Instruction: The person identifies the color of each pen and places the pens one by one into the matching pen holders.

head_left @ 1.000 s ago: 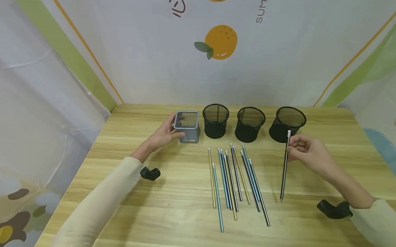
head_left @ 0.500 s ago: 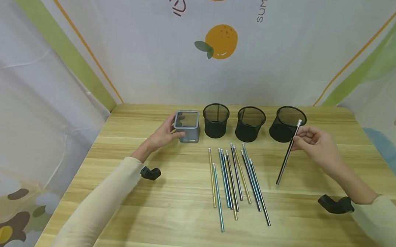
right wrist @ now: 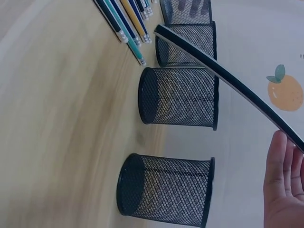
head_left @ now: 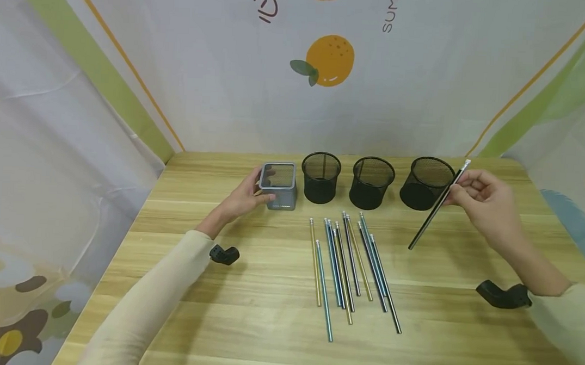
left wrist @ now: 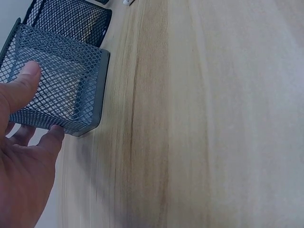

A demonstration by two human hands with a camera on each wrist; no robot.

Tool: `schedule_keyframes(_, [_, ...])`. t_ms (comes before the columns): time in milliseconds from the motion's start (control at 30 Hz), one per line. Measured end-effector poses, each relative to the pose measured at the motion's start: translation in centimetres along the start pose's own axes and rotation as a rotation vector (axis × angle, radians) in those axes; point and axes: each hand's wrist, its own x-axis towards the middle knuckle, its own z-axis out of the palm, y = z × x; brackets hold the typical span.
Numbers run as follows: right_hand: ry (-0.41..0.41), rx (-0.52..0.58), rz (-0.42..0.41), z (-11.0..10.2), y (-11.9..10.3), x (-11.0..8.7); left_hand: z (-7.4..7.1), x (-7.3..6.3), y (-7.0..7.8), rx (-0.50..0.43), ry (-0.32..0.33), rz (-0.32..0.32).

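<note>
My left hand grips the square grey mesh pen holder from its left side; in the left wrist view the thumb lies over the front mesh and fingertips touch the lower edge. A black pencil is pinched near its silver eraser end by my right hand. It slants with its lower end toward the pencil pile, above the table. Just left of that hand stands a round black mesh pen holder. In the right wrist view the pencil crosses in front of the holders.
Two more round black mesh holders, one in the middle and one further left, stand in the same row. Several gold, teal, blue and black pencils lie on the wooden table. A printed curtain hangs behind.
My right hand has moved up and to the right with the black pencil, which has tilted from nearly upright to a clear slant. The left hand has stayed on the grey holder.
</note>
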Motion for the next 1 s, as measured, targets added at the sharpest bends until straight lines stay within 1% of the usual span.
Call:
schedule_keyframes(300, [0.05,0.1,-0.091,-0.5,-0.9,0.8,0.0,0.0,0.0,0.002,-0.006,-0.009])
schedule_keyframes(433, [0.071,0.107,-0.113,-0.7,-1.1,0.9,-0.1,0.0,0.0,0.0,-0.01,-0.013])
schedule_keyframes(667, [0.099,0.071,-0.12,-1.0,-1.6,1.2,-0.1,0.1,0.1,-0.011,-0.011,-0.01])
schedule_keyframes(800, [0.122,0.094,-0.126,-1.2,-2.0,1.6,-0.2,0.0,0.1,-0.017,-0.011,-0.008])
schedule_keyframes(1000, [0.153,0.111,-0.162,-1.4,-2.4,2.1,-0.1,-0.1,0.1,-0.017,-0.018,-0.001])
